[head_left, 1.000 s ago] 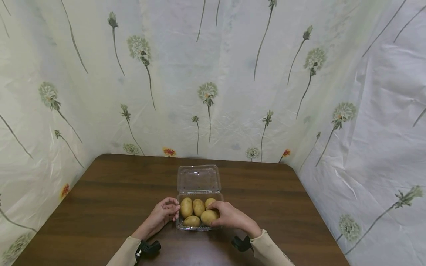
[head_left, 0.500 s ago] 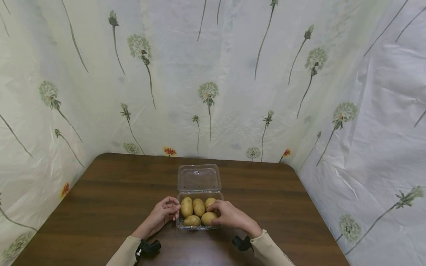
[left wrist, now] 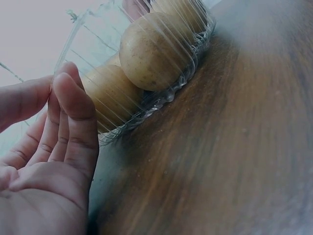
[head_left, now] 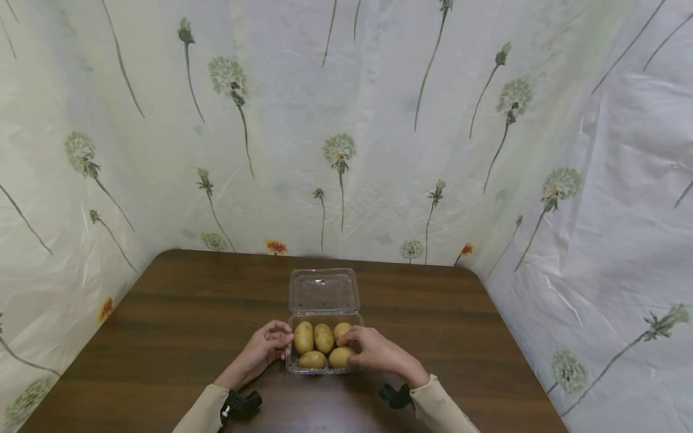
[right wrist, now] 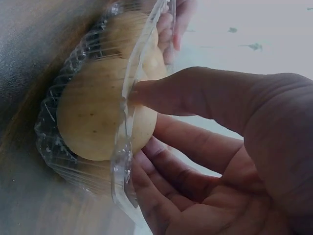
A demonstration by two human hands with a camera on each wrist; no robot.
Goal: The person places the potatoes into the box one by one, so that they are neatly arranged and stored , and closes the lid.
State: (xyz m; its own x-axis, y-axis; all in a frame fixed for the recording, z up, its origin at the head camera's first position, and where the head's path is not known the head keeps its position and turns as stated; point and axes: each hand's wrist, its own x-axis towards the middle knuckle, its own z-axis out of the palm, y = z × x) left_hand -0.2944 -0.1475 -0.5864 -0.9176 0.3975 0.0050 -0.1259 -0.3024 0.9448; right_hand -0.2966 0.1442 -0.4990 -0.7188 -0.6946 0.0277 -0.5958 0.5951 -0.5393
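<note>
A clear plastic clamshell box (head_left: 323,371) stands on the table with its hinged lid (head_left: 323,291) raised at the back. Several potatoes lie in it, three behind and two in front. My left hand (head_left: 264,352) pinches the box's left rim between thumb and fingers; the left wrist view shows this close up, potatoes behind the clear wall. Over the right rim my right hand (head_left: 375,350) reaches in. Its thumb touches the front right potato (right wrist: 93,112), and its curled fingers go round the far side, near the back right potato (head_left: 342,331). Some fingertips are hidden.
The dark wooden table (head_left: 216,300) extends around the box on all sides. A pale curtain (head_left: 379,180) printed with dandelions hangs behind it and along both sides. Each wrist wears a black camera mount.
The front right potato has shifted slightly down within the box, and my right hand has edged a little to the right. The left hand and the box stay in place.
</note>
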